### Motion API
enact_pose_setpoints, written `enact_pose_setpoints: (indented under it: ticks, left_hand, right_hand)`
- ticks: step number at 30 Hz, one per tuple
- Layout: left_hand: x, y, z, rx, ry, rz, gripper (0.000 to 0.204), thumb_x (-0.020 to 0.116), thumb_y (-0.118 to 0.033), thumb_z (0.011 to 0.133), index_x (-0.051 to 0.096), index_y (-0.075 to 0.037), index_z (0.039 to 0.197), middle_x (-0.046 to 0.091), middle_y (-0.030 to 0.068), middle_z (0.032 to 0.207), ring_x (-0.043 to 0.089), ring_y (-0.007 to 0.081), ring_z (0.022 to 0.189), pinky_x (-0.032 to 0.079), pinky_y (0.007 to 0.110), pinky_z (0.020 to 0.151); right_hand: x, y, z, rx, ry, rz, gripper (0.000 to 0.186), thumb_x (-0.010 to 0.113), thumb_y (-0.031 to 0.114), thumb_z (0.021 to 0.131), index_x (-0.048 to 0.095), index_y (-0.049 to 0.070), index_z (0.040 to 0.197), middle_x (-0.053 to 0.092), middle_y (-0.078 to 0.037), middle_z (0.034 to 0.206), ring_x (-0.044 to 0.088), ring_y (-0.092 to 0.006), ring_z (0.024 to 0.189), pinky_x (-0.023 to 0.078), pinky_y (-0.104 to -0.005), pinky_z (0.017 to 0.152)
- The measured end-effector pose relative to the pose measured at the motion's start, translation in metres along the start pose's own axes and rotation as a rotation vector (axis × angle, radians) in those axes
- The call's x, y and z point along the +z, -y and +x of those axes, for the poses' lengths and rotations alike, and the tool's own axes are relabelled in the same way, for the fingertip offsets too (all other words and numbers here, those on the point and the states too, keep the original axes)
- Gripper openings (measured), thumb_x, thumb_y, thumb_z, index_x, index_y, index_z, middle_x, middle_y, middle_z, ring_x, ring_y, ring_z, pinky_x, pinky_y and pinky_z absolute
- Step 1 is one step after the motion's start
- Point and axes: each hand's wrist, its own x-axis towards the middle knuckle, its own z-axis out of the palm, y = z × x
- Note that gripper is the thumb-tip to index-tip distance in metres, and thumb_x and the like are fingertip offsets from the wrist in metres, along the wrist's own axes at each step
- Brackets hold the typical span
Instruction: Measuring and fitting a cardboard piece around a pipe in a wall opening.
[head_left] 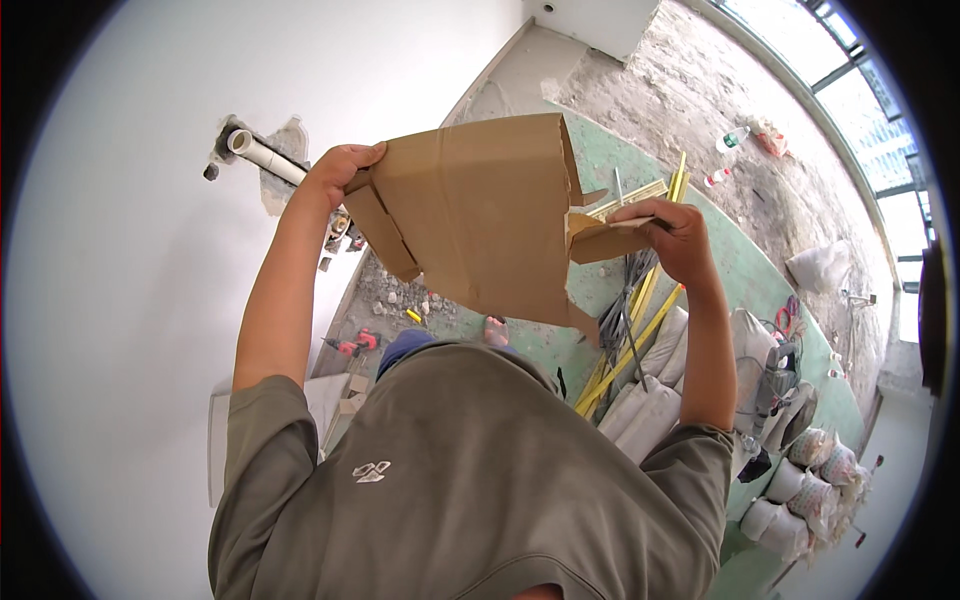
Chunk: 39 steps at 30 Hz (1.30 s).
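A brown cardboard box (480, 210), flattened and torn along its right side, is held up in front of me between both hands. My left hand (343, 170) grips its upper left corner, thumb on the near face, with a folded flap hanging below. On the other side my right hand (672, 238) pinches a flap (605, 240) that sticks out from the torn edge. Part of the floor behind the cardboard is hidden.
A white pipe (265, 155) juts from a broken hole in the left wall. Below lie rubble and a red drill (352, 343). Yellow strips (640, 340), cables, white sacks (645, 415) and a grey power tool (778, 385) lie at the right. Bottles (732, 139) sit farther off.
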Motion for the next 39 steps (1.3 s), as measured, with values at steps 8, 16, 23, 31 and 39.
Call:
enact_pose_setpoints:
  ticks: [8,16,23,31,39]
  left_hand:
    - [-0.043,-0.006,-0.004,-0.023,-0.102,0.004,0.039,0.071,-0.030,0.085,0.065,0.003,0.105,0.068,0.0124,0.102,0.065,0.0226,0.091,0.052,0.036,0.083]
    - [-0.056,0.017,-0.005,-0.037,-0.128,-0.037,0.038,0.071,-0.030,0.085,0.065,0.003,0.104,0.068,0.0129,0.101,0.065,0.0230,0.091,0.051,0.036,0.082]
    - [-0.049,0.027,-0.009,-0.040,-0.133,-0.112,0.039,0.070,-0.032,0.086,0.063,0.000,0.105,0.066,0.0096,0.104,0.064,0.0204,0.093,0.050,0.034,0.087]
    - [-0.026,0.028,-0.002,-0.016,-0.084,-0.157,0.039,0.071,-0.030,0.085,0.064,0.002,0.105,0.067,0.0120,0.103,0.064,0.0227,0.093,0.050,0.035,0.086]
    - [-0.079,0.052,0.005,0.113,-0.328,-0.055,0.040,0.070,-0.030,0.085,0.065,0.005,0.105,0.067,0.0113,0.099,0.065,0.0199,0.086,0.052,0.034,0.077]
  right_hand:
    - [-0.019,0.001,-0.004,-0.208,-0.024,0.060,0.030,0.052,-0.018,0.073,0.069,0.001,0.088,0.072,-0.009,0.093,0.068,-0.0190,0.091,0.053,-0.0294,0.083]
    - [-0.013,0.005,-0.006,-0.216,-0.085,0.001,0.024,0.054,-0.015,0.077,0.068,0.000,0.089,0.071,-0.010,0.093,0.068,-0.0200,0.091,0.054,-0.0290,0.082]
    - [-0.013,-0.010,-0.010,-0.179,-0.241,-0.011,0.022,0.053,-0.013,0.080,0.067,-0.001,0.091,0.071,-0.011,0.094,0.068,-0.0189,0.092,0.053,-0.0286,0.083]
    - [-0.006,-0.090,-0.041,0.174,-0.564,0.195,0.012,0.066,0.001,0.085,0.070,0.000,0.096,0.070,-0.002,0.089,0.061,-0.0080,0.082,0.049,-0.0226,0.076]
    - [-0.061,-0.185,-0.112,0.332,-1.006,0.333,0.021,0.068,0.015,0.088,0.067,0.000,0.103,0.068,-0.004,0.094,0.062,-0.0103,0.082,0.050,-0.0243,0.074]
